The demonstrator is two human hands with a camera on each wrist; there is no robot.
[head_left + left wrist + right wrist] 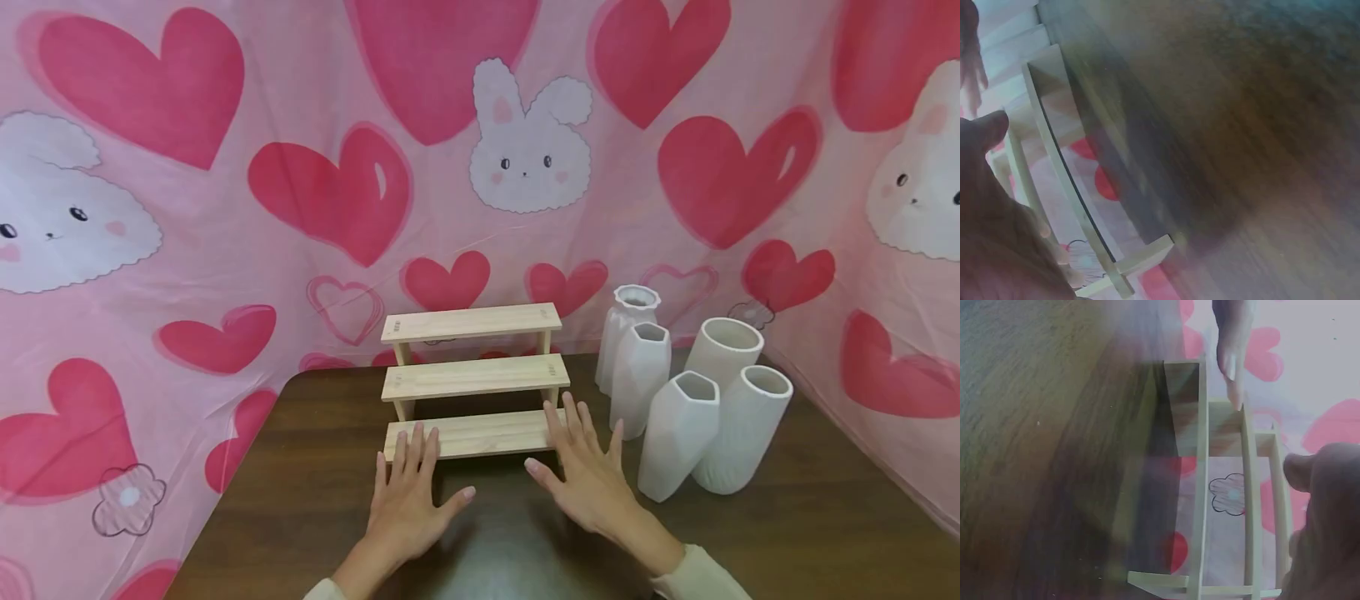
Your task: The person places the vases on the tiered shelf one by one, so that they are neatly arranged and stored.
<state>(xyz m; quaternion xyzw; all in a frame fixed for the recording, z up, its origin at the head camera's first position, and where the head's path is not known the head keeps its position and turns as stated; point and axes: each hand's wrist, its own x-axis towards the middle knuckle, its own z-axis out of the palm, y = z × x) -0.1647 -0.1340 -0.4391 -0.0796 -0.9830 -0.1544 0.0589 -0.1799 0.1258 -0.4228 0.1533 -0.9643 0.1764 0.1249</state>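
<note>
On the table (315, 467), a rack (476, 377) with vases (678, 442) to its right

From my remote seat I see the wooden three-step rack toward the table's back, with pink heart-print cloth (450, 233) rising close behind it. The left hand (408, 508) lies over the lowest step's left front, fingers straight, thumb stretched aside. The right hand (588, 475) reaches over that step's other end, its fingers extended and spread. I cannot tell whether any fingertip touches the wood. Five white vases stand bunched near the right hand, hemming in that side; the two faceted ones are closest to it. Pale sleeves (705, 575) show at both wrists.
</note>
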